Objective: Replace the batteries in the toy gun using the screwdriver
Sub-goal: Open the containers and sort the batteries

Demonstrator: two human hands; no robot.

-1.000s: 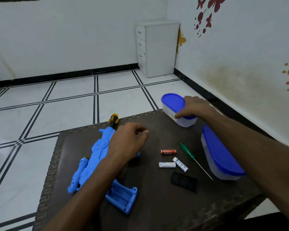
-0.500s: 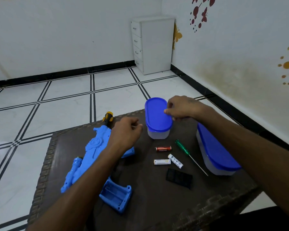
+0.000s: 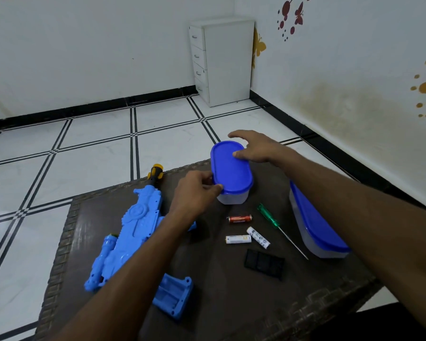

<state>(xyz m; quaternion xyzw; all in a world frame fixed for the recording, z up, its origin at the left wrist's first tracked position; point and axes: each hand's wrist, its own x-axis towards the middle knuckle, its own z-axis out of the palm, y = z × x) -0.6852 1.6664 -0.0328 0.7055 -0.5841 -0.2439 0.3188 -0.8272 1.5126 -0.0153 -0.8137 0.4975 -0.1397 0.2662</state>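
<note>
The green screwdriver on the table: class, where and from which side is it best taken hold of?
Grip the green screwdriver by its thick handle, from above. It lies flat, handle at the far end, thin shaft pointing toward the person, with bare table either side.

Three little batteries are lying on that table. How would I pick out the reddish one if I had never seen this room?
Start at the dark brown table and find the small blue-lidded tub both hands are touching. Just in front of it, left of the green screwdriver, three batteries lie loose. The reddish battery is the one nearest the tub; its two neighbours are white.
</note>
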